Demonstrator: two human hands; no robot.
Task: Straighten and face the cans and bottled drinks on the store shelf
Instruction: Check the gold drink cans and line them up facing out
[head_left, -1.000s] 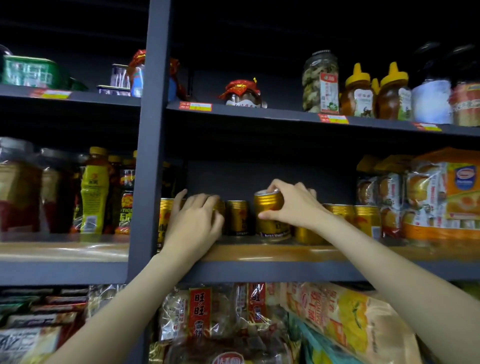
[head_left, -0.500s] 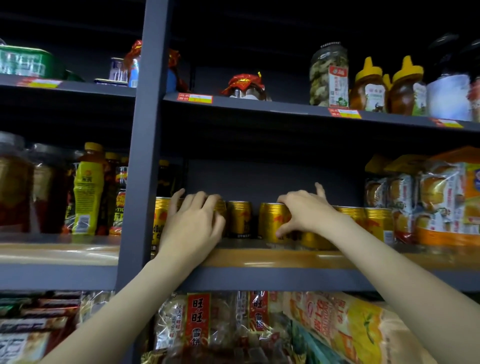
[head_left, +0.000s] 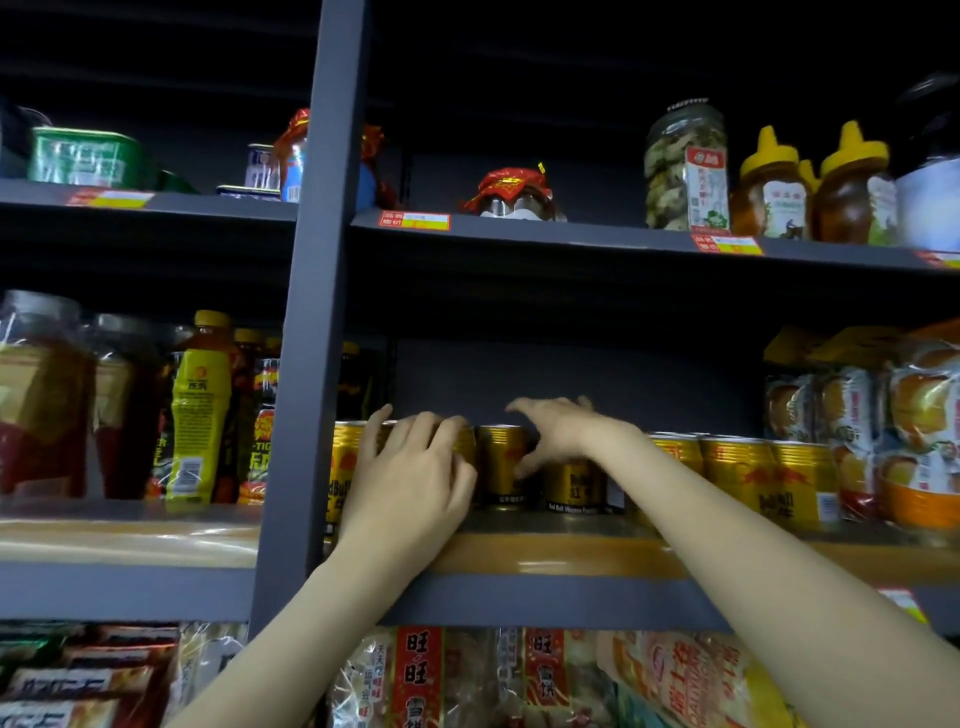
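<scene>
A row of short gold drink cans stands on the middle shelf (head_left: 545, 558). My left hand (head_left: 415, 467) is curled over one gold can (head_left: 466, 441) near the row's left end and hides most of it. Another can (head_left: 343, 467) stands just left of it by the post. My right hand (head_left: 561, 434) hovers with fingers spread above a darker-looking can (head_left: 574, 486). Its thumb is by the neighbouring can (head_left: 501, 462). More gold cans (head_left: 737, 473) line up to the right. Bottled drinks, one with a yellow label (head_left: 200, 415), stand in the left bay.
A grey upright post (head_left: 311, 312) splits the two bays. Bagged buns (head_left: 919, 431) crowd the cans' right end. Jars (head_left: 685, 166) and honey bottles (head_left: 769, 192) fill the shelf above. Snack packets (head_left: 415, 675) lie below. Large jars (head_left: 41, 405) stand at far left.
My right hand set down the gold can it was lifting, let go and shifted left with its fingers spread. My left hand stayed on its can. The view tilted up slightly.
</scene>
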